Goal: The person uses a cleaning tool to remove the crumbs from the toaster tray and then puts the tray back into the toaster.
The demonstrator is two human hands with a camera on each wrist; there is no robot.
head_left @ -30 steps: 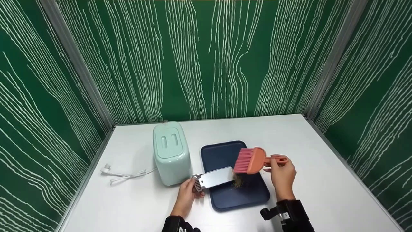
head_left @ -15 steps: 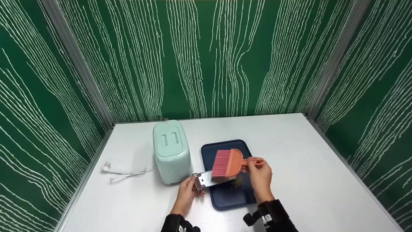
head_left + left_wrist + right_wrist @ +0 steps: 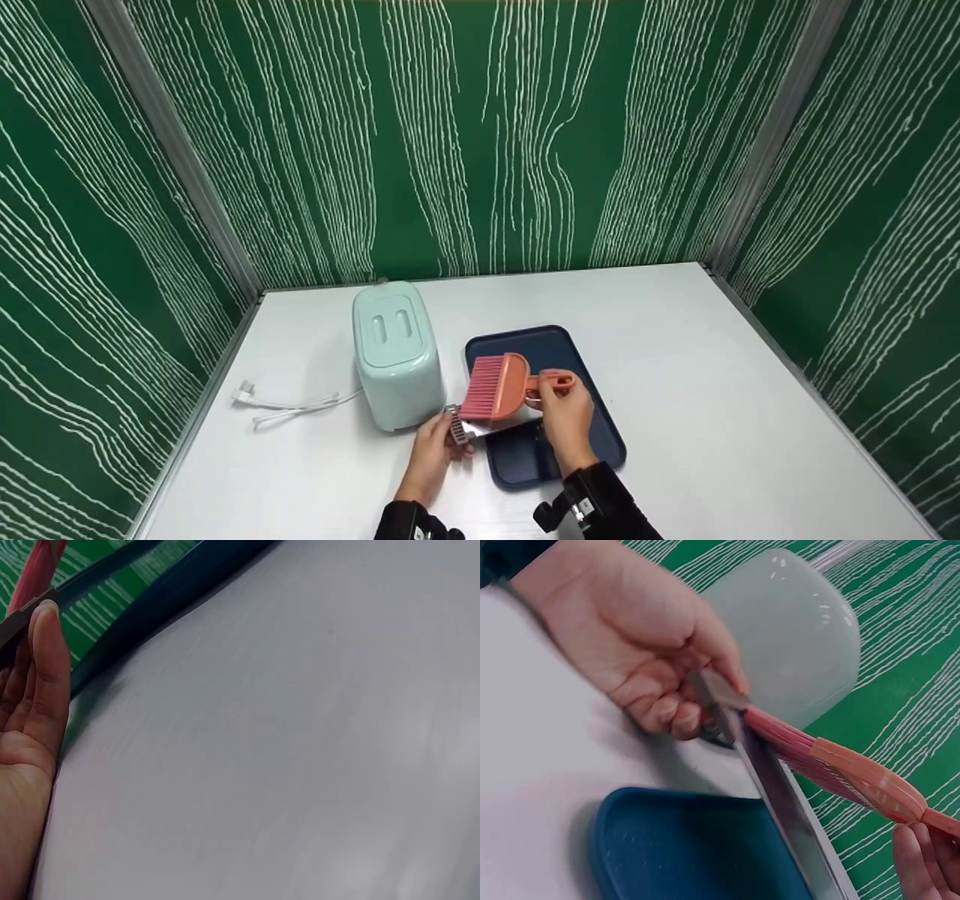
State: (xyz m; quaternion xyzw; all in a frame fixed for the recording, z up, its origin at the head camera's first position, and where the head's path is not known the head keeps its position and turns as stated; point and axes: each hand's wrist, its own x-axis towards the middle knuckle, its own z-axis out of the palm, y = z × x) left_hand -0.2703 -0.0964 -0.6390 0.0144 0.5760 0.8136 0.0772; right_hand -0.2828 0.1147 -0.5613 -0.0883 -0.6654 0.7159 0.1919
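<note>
A flat metal crumb tray [image 3: 776, 799] is pinched at its slotted end by my left hand [image 3: 431, 454], beside the mint-green toaster [image 3: 401, 375]. It reaches out over the dark blue tray [image 3: 517, 461]. My right hand [image 3: 568, 420] grips the handle of an orange brush [image 3: 514, 386] with pink bristles. In the right wrist view the bristle tips [image 3: 780, 739] lie right at the crumb tray's surface, near its held end. The brush hides most of the crumb tray in the head view. The left wrist view catches only my thumb and a corner of the metal.
The toaster's white cord [image 3: 300, 407] and plug [image 3: 244, 391] lie to its left on the white table [image 3: 652, 322]. Green walls [image 3: 420, 150] with white wavy lines stand behind and at both sides.
My right hand has swept the brush leftward along the crumb tray, from its far end toward my left hand. The crumbs on the blue tray are now mostly hidden. The left hand stays put.
</note>
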